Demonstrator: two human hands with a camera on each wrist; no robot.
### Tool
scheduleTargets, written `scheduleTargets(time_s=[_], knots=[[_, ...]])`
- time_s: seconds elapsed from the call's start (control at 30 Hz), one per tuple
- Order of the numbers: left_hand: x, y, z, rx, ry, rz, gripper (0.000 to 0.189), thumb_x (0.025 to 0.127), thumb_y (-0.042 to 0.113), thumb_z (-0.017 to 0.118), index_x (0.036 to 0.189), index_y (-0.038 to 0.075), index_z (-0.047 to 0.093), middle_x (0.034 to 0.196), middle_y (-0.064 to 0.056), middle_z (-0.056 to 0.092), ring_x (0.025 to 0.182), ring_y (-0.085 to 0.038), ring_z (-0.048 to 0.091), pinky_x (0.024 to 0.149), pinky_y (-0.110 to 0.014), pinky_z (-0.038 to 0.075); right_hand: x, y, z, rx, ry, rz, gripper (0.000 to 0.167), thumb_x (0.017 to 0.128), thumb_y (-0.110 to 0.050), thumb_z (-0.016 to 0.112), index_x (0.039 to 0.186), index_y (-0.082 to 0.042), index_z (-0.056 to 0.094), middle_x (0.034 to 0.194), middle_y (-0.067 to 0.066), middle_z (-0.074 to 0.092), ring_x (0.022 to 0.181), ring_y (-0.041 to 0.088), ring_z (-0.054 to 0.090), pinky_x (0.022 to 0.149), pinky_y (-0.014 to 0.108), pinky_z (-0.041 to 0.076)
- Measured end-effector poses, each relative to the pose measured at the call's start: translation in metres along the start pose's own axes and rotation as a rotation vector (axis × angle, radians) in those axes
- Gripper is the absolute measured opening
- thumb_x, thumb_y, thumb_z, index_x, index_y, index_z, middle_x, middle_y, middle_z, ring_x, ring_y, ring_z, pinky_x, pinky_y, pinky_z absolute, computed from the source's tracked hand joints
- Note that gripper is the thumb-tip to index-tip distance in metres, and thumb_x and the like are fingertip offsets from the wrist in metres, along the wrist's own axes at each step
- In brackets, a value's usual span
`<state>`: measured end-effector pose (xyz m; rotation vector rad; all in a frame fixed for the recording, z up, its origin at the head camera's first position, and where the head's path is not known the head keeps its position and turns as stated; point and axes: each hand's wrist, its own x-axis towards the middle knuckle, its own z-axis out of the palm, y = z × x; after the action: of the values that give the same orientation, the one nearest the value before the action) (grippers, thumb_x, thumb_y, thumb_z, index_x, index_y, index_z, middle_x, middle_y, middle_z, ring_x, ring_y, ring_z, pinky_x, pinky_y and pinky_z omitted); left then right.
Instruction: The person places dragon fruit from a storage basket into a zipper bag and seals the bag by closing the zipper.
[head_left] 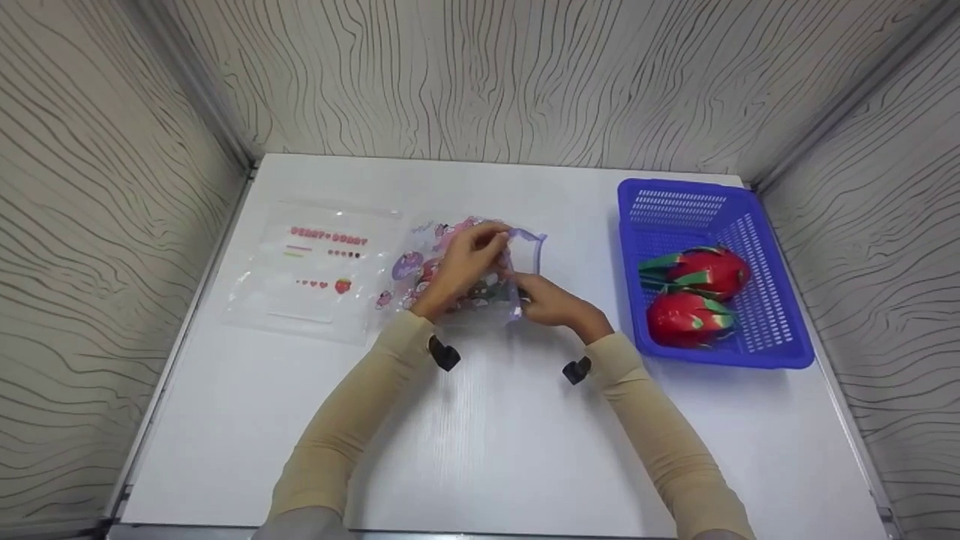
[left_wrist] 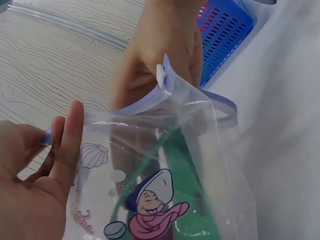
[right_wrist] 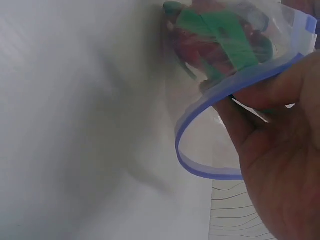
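A clear zip bag (head_left: pixel 409 266) with cartoon prints and a purple zip edge lies mid-table, its mouth spread toward the right. My left hand (head_left: pixel 469 262) pinches the purple edge between thumb and fingers, as the left wrist view shows. Inside the bag is a red dragon fruit with green leaves (right_wrist: pixel 220 42), seen through the film. My right hand (head_left: pixel 551 300) reaches through the mouth, fingers close to the fruit. The purple rim (right_wrist: pixel 187 132) loops past that hand in the right wrist view. I cannot tell whether its fingers hold the fruit.
To the left lies another clear bag (head_left: pixel 307 259) with pink lettering, flat on the white table (head_left: pixel 480 450). A blue basket (head_left: pixel 776 300) at the right holds two more dragon fruits (head_left: pixel 686 319). Patterned panels (head_left: pixel 480 82) wall in the table's back and sides.
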<state>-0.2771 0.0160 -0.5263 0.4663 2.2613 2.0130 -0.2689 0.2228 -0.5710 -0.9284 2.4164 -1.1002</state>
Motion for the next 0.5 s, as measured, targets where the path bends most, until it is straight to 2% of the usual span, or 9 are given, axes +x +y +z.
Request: scheduleTargets(time_s=[0.13, 0.2, 0.27, 0.4, 0.5], knots=[[-0.0001, 0.0021, -0.0017, -0.024, 0.024, -0.004, 0.024, 0.110, 0.019, 0.061, 0.128, 0.010, 0.074, 0.097, -0.005, 0.067, 0.082, -0.015, 0.067, 0.078, -0.027, 0.064, 0.0018, 0.0015, -0.0006, -0.071, -0.014, -0.036, 0.062, 0.088, 0.017, 0.054, 0.148, 0.002, 0.057, 0.151, 0.022, 0.058, 0.134, 0.037, 0.060, 0.113, 0.054, 0.052], [-0.0005, 0.0031, -0.0024, -0.044, 0.028, -0.008, 0.024, 0.110, 0.019, 0.061, 0.128, 0.009, 0.074, 0.096, -0.006, 0.068, 0.081, -0.016, 0.068, 0.078, -0.028, 0.065, 0.0022, 0.0007, -0.0011, -0.092, -0.015, -0.055, 0.069, 0.086, 0.018, 0.055, 0.152, 0.000, 0.055, 0.159, 0.021, 0.052, 0.141, 0.038, 0.056, 0.117, 0.054, 0.049], [-0.0006, 0.0037, -0.0031, -0.059, 0.033, -0.011, 0.024, 0.110, 0.018, 0.062, 0.129, 0.009, 0.074, 0.096, -0.006, 0.067, 0.080, -0.016, 0.068, 0.078, -0.029, 0.066, 0.0021, -0.0012, -0.0017, -0.088, -0.018, -0.049, 0.069, 0.085, 0.019, 0.055, 0.151, 0.000, 0.056, 0.160, 0.022, 0.051, 0.144, 0.040, 0.053, 0.120, 0.055, 0.046], [0.0003, 0.0044, -0.0049, -0.074, 0.034, 0.002, 0.026, 0.109, 0.018, 0.062, 0.130, 0.007, 0.073, 0.096, -0.005, 0.067, 0.078, -0.014, 0.069, 0.076, -0.029, 0.066, 0.0003, -0.0040, -0.0036, -0.079, -0.028, -0.010, 0.067, 0.085, 0.019, 0.054, 0.150, -0.001, 0.056, 0.156, 0.020, 0.056, 0.146, 0.038, 0.052, 0.124, 0.056, 0.042], [0.0013, 0.0042, -0.0061, -0.110, 0.024, 0.017, 0.027, 0.110, 0.016, 0.061, 0.131, 0.003, 0.071, 0.093, -0.006, 0.066, 0.074, -0.014, 0.069, 0.073, -0.031, 0.067, -0.0012, -0.0031, -0.0049, -0.100, -0.025, -0.014, 0.058, 0.085, 0.019, 0.053, 0.138, -0.002, 0.063, 0.140, 0.019, 0.065, 0.128, 0.036, 0.062, 0.113, 0.055, 0.051]])
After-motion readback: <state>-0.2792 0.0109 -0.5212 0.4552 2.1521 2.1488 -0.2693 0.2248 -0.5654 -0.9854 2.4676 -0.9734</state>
